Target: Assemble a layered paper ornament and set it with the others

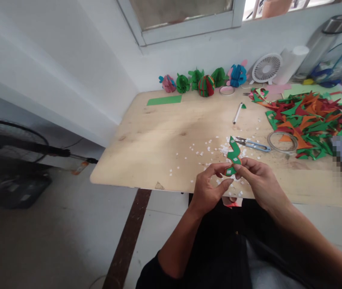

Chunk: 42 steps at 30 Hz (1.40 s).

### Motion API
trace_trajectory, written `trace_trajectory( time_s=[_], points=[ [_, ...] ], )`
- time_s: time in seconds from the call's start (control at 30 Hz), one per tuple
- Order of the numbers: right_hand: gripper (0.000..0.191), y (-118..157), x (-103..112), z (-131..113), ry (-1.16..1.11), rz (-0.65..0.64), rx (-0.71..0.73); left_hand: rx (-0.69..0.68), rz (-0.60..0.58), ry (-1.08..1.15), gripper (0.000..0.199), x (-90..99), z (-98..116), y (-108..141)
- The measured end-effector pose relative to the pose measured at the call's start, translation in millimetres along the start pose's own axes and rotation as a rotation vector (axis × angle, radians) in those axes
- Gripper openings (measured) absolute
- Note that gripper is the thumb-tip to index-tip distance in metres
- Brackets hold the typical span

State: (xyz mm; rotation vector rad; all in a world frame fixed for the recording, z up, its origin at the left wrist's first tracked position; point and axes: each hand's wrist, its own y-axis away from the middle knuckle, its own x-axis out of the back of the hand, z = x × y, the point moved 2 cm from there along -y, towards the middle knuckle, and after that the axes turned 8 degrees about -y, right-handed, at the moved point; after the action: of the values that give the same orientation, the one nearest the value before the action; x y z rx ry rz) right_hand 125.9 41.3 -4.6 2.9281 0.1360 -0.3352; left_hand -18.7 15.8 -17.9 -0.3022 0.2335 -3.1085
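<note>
A wavy green paper cutout (233,154) with an orange edge is held over the near side of the table. Small white squares dot its face. My right hand (259,176) pinches its lower right part between thumb and fingers. At its lower left edge, the index finger of my left hand (209,188) reaches the paper, while the left thumb stays apart below it. Blue-handled thread snips (253,144) lie just beyond the cutout. Tiny white paper squares (209,148) are scattered around both.
Tape rolls (282,142) lie beside a heap of coloured paper scraps (312,120) at right. A white pen (237,113) lies farther back. Along the wall stand folded paper figures (206,85), a small fan (267,68) and a bottle (324,46). A green strip (164,100) lies at back left.
</note>
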Motion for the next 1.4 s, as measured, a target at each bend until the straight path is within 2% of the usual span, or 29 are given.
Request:
trace_trajectory(
  time_s=[0.07, 0.13, 0.23, 0.5, 0.73, 0.83, 0.93, 1.07, 1.13, 1.23, 1.4],
  points=[
    [0.028, 1.0, -0.8, -0.8, 0.022, 0.001, 0.016, 0.121, 0.024, 0.169, 0.029, -4.3, -3.3, 0.6],
    [0.027, 1.5, -1.0, -0.8, 0.053, 0.000, 0.022, 0.241, 0.057, 0.310, 0.020, -8.8, -6.1, 0.2],
    [0.026, 1.4, 0.1, 0.5, 0.060, -0.015, 0.032, 0.334, 0.084, 0.394, 0.014, -13.2, -7.1, -1.6],
    [0.023, -1.0, 1.6, 0.2, 0.032, 0.013, 0.016, 0.367, 0.073, 0.394, 0.015, -8.8, -5.9, 0.0],
    [0.029, 0.3, -3.9, -2.4, 0.052, -0.078, -0.053, 0.387, 0.074, 0.426, 0.023, -5.0, 6.7, -15.9],
    [0.029, -1.5, -1.3, -1.8, 0.124, -0.079, 0.014, 0.411, 0.064, 0.431, 0.018, -10.2, 10.6, -23.7],
    [0.026, -2.7, 2.6, -2.9, 0.275, -0.069, 0.099, 0.407, 0.134, 0.429, 0.011, -14.8, 10.0, -26.1],
    [0.015, 1.6, 5.8, -12.0, 0.570, 0.117, 0.360, 0.378, 0.278, 0.398, 0.012, -17.5, 4.2, -23.1],
    [0.012, 4.1, 3.3, -14.4, 0.637, 0.116, 0.438, 0.344, 0.303, 0.361, 0.013, -18.4, 2.5, -21.3],
    [0.012, 3.1, -1.7, -11.3, 0.637, 0.032, 0.395, 0.326, 0.290, 0.359, 0.013, -20.1, 3.6, -20.1],
    [0.016, -3.3, -3.4, -4.7, 0.591, 0.043, 0.300, 0.422, 0.259, 0.458, 0.013, -20.7, 9.1, -20.4]
  ],
)
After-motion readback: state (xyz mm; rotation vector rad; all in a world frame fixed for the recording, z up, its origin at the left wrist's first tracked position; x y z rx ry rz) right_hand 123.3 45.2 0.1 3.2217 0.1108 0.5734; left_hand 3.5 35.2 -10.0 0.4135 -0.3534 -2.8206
